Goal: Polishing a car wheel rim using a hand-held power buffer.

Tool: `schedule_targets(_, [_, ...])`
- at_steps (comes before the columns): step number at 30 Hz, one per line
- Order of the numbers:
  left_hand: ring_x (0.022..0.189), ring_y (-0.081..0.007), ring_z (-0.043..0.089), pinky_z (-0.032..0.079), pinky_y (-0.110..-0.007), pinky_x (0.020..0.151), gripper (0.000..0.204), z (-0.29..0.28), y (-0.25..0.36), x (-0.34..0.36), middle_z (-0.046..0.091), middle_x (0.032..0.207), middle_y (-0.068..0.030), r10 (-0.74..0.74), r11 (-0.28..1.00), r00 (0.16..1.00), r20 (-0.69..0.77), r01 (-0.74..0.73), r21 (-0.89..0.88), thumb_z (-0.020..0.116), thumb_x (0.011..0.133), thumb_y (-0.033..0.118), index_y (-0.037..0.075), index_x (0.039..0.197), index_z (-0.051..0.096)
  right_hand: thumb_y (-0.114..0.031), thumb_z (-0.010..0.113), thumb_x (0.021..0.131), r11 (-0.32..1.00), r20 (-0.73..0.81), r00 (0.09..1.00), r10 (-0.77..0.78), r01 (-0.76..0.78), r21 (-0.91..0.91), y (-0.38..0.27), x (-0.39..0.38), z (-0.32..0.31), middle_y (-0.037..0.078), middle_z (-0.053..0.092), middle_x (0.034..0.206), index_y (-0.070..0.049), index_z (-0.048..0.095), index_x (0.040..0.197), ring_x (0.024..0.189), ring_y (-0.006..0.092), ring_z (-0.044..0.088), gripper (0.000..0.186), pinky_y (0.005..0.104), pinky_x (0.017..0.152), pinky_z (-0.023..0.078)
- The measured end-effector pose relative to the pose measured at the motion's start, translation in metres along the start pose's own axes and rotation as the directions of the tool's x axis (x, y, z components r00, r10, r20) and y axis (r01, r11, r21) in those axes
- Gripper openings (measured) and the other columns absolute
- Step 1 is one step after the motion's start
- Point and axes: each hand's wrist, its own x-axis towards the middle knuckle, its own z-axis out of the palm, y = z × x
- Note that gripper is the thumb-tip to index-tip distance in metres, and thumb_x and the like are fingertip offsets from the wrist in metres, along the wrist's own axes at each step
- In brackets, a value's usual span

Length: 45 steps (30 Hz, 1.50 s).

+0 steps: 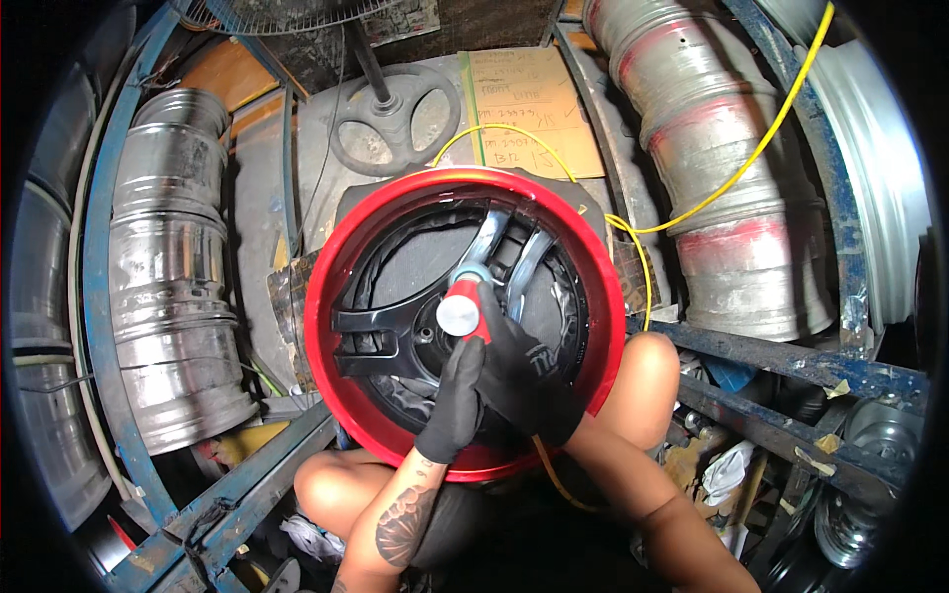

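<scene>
A wheel rim (pixel 318 287) with a glossy red barrel and black spokes lies in front of my knees. Two spoke faces (pixel 486 240) at the upper right are bare, shiny metal. Over the hub is a small air sander (pixel 465 308) with a red body, a silver round cap and a pale round pad at its far end. My right hand (pixel 529 371), in a black glove, wraps round its body. In a matching glove, my left hand (pixel 453 400) presses its fingers against the tool's near side. Part of the tool is hidden by the gloves.
Metal rims are stacked on blue racks at the left (pixel 170 267) and right (pixel 727 168). Beyond the wheel stand a grey fan base (pixel 395 119) and a cardboard sheet (pixel 539 114) with handwriting. A yellow air hose (pixel 736 188) runs down from the upper right.
</scene>
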Motion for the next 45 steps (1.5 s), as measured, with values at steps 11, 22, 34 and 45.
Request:
schedule_targets(11, [0.131,-0.0185,0.059,0.047,-0.036,0.112,0.056,0.031,0.032,0.012,0.061,0.144,-0.0107,0.072,0.983,0.997,-0.026,-0.067,0.170,0.045,0.116,0.042,0.000,0.153,0.049,-0.005,0.066,0.096,0.978,0.058,0.995,0.082,-0.091,0.187,0.005,0.020,-0.022,0.032,0.040,0.163,0.003,0.015,0.169,0.156,0.0386,0.039,0.089,0.0442,0.125,0.034])
schedule_targets(22, [0.119,-0.0178,0.067,0.061,-0.038,0.097,0.049,0.090,0.057,0.041,0.060,0.135,-0.0083,0.017,0.999,0.996,0.090,-0.013,-0.042,0.056,0.113,0.035,0.010,0.153,0.041,-0.002,0.060,0.089,0.879,0.131,0.971,0.200,-0.237,0.414,0.031,0.056,-0.068,0.033,0.066,0.122,-0.012,0.021,0.172,0.107,0.0426,0.067,0.092,0.0471,0.092,0.054])
schedule_targets(34, [0.117,-0.0164,0.067,0.062,-0.033,0.087,0.049,0.118,0.076,0.075,0.063,0.129,-0.0047,0.000,0.997,1.000,0.007,-0.001,0.082,0.060,0.110,0.046,0.012,0.144,0.053,-0.011,0.066,0.102,0.897,0.098,0.985,0.145,-0.172,0.408,0.037,0.099,-0.104,0.005,0.070,0.112,-0.003,0.046,0.154,0.098,0.0149,0.067,0.057,0.0329,0.089,0.054])
schedule_targets(45, [0.113,-0.0148,0.065,0.052,-0.031,0.099,0.037,0.047,0.026,0.000,0.066,0.125,-0.0066,0.107,0.994,0.992,-0.069,-0.106,0.022,0.053,0.110,0.012,0.003,0.145,0.048,-0.011,0.059,0.097,0.974,0.241,0.962,0.124,-0.165,0.158,-0.001,0.025,-0.035,0.033,0.061,0.136,-0.002,0.017,0.170,0.117,0.0464,0.067,0.085,0.0480,0.100,0.053])
